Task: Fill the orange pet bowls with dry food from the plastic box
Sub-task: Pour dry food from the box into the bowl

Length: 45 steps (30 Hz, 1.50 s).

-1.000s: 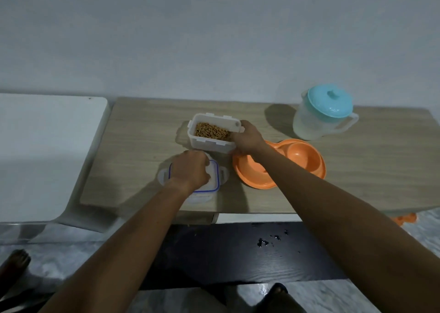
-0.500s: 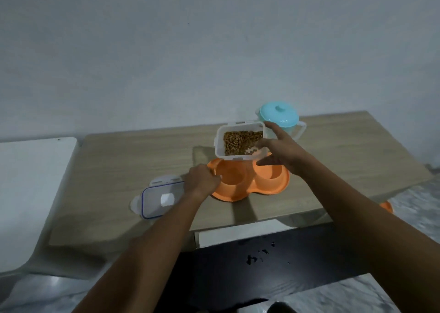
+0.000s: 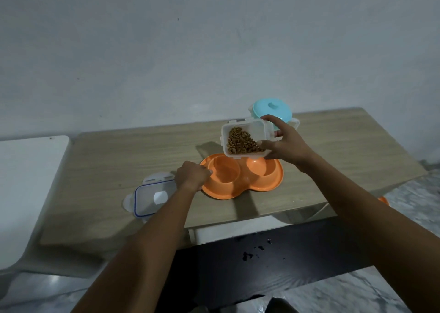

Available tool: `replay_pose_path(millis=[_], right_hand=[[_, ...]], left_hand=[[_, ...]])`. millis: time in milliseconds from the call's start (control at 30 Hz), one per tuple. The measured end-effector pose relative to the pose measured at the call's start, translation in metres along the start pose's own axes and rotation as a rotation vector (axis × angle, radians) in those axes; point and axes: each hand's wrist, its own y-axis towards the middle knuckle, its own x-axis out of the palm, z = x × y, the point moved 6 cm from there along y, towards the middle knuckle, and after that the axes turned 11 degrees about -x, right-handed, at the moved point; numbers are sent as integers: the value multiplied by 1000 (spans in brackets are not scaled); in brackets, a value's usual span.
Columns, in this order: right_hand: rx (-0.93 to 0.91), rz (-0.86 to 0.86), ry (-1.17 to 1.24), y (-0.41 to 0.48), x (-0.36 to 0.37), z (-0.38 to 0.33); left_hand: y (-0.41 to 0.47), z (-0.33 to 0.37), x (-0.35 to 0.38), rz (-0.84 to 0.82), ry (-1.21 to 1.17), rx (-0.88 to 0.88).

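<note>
An orange double pet bowl [image 3: 259, 184] lies on the wooden table [image 3: 345, 160], both wells bare of food. My right hand [image 3: 285, 143] grips a clear plastic box [image 3: 245, 139] of brown dry food, held in the air above the bowl and tilted toward me, the kibble heaped at its near side. My left hand [image 3: 191, 175] holds the bowl's left rim with curled fingers.
The box's clear lid [image 3: 152, 197] with a blue seal lies flat left of the bowl. A jug with a turquoise lid [image 3: 271, 109] stands behind the box. A white surface [image 3: 23, 181] adjoins the table's left end. A dark bench [image 3: 273, 253] sits in front.
My right hand lifted the box off the table and carried it over the bowl, tilting it more. My left hand left the lid and took the bowl's left rim.
</note>
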Motion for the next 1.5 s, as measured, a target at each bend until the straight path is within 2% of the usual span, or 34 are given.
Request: replay_pose_path(millis=[633, 1500], right_hand=[[-262, -23, -394, -5, 10, -10], [-226, 1, -377, -12, 10, -10]], left_hand=[[0, -1, 1, -21, -37, -62], [2, -1, 3, -34, -50, -42]])
